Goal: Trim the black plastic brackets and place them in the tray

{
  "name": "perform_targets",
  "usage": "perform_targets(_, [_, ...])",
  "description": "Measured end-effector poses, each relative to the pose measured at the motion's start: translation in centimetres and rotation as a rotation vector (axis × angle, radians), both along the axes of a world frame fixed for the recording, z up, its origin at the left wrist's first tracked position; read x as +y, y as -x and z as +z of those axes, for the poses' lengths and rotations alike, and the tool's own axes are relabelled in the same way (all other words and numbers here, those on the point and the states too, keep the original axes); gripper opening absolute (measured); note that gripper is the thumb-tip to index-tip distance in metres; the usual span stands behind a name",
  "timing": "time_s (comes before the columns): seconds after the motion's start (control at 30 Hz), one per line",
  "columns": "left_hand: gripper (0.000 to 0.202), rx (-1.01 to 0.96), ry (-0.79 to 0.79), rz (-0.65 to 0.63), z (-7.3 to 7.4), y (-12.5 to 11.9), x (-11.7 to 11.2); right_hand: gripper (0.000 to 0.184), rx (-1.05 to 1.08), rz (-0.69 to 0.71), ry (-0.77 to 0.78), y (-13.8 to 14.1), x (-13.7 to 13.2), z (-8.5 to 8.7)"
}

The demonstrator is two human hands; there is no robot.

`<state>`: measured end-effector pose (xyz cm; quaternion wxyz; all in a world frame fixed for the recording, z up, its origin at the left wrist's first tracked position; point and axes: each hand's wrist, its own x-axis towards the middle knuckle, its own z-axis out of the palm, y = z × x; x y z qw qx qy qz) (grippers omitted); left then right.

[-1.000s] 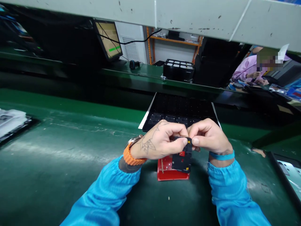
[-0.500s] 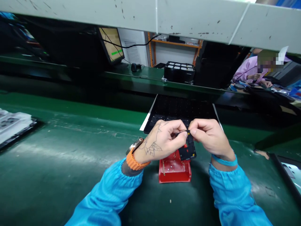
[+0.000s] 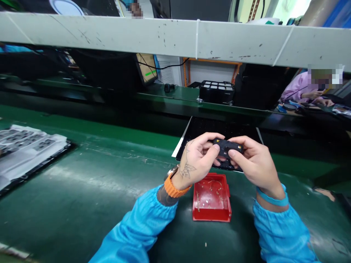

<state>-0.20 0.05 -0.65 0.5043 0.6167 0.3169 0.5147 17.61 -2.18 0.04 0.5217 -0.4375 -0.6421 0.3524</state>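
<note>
We stand at a dark green conveyor belt (image 3: 82, 190) that runs under a scuffed grey metal beam (image 3: 175, 36). Beyond it is a second green bench with a tilted flat monitor (image 3: 146, 69) and a black crate of white-topped cells (image 3: 217, 91). Far to the right of our grip, a person in a pink sleeve (image 3: 297, 91) works at that bench.

Our tattooed left hand (image 3: 197, 162) and our right hand (image 3: 253, 160) meet above the belt. Both are closed on one small black plastic part (image 3: 227, 147). The left thumb and fingers pinch its left end. The right thumb presses its near face, with the fingers behind. The part is held clear of the belt, its long side lying across.

Just below the grip and nearer to us, a shallow red rectangular plastic tray (image 3: 211, 218) lies on the belt. It holds a scatter of thin pale wire-like scraps and small crumbs.

Right behind the grip lies a flat black gridded tray with a white edge (image 3: 200, 128). Our hands cover its near end, and it is too dark for us to tell what its cells hold.

Well to the left of the grip, pale clear blister sheets (image 3: 27, 146) rest on a black board.

The part is oblong and matte black. It has a small yellow spot at its upper left corner and an orange one at its right end.
</note>
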Motion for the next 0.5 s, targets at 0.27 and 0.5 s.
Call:
perform_targets(0.27, [0.011, -0.040, 0.112, -0.018, 0.16, -0.22, 0.00, 0.015, -0.030, 0.027, -0.002, -0.12, -0.07, 0.34])
perform_targets(0.5, [0.016, -0.043, 0.120, -0.011, 0.04, -0.35, 0.00, 0.017, -0.046, 0.027, 0.027, -0.07, -0.19, 0.46])
